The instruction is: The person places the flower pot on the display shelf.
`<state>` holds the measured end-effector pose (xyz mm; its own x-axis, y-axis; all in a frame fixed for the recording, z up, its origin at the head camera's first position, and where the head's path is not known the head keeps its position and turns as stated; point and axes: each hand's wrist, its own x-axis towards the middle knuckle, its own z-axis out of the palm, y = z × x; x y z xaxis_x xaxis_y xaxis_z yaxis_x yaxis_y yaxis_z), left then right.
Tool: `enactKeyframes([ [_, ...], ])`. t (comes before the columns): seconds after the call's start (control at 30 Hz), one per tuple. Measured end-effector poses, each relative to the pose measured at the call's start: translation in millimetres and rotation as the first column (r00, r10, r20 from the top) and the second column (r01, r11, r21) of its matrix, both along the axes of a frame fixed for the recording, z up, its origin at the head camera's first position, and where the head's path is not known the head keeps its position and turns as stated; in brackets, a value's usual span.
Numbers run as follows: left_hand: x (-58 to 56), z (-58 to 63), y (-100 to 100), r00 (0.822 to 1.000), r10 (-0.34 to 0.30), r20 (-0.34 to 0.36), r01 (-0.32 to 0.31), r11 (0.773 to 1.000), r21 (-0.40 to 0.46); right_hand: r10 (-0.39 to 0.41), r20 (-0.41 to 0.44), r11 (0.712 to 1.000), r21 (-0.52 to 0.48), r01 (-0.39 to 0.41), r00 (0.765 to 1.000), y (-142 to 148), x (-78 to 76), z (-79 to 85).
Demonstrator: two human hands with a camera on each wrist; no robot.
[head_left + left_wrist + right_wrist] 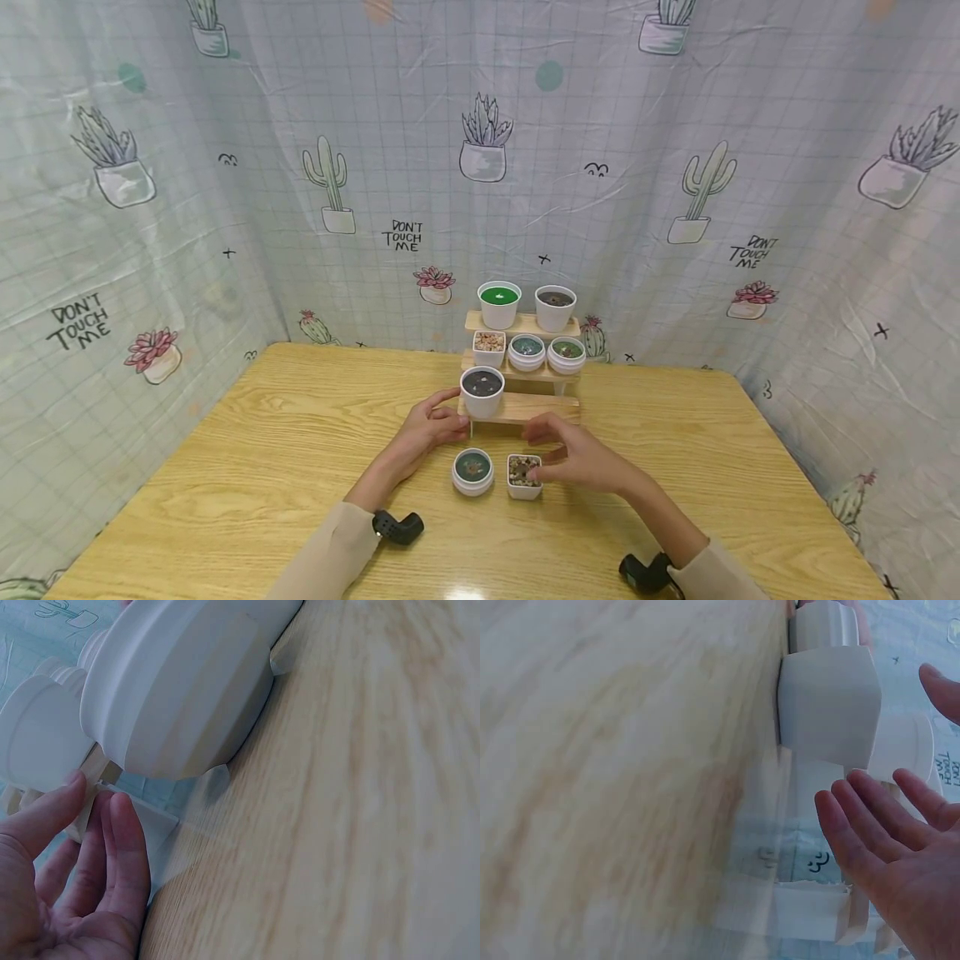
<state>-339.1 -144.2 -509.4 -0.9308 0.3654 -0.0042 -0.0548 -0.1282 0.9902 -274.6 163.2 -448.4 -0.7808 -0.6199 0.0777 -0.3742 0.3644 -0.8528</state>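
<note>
A small three-tier wooden stand [551, 408] bears several white pots. My left hand [426, 427] pinches the stand's lower left end, as the left wrist view shows. Beside its fingers, a round white pot with dark filling [482, 393] sits on the lowest tier. On the table in front are a low round pot with dark green filling [472, 475] and a square pot topped with pebbles [524, 486]. My right hand [581, 458] hovers by the square pot, its thumb overlapping the rim in the head view. In the right wrist view its fingers [870, 817] are extended and hold nothing.
A square pot with pale pebbles [489, 346] and two round pots [527, 353] fill the middle tier. Above them stand a pot with bright green filling [499, 305] and a brownish-filled pot [556, 308]. A cactus-print curtain [600, 217] borders the wooden table [315, 417].
</note>
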Motion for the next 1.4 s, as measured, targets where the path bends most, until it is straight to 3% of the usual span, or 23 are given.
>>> enactKeyframes([
  [1.4, 0.5, 0.4, 0.6, 1.0, -0.005, -0.002, 0.005, 1.0, 0.008, 0.055, 0.059, 0.995, 0.084, -0.06, 0.997, -1.5, 1.9, -17.9],
])
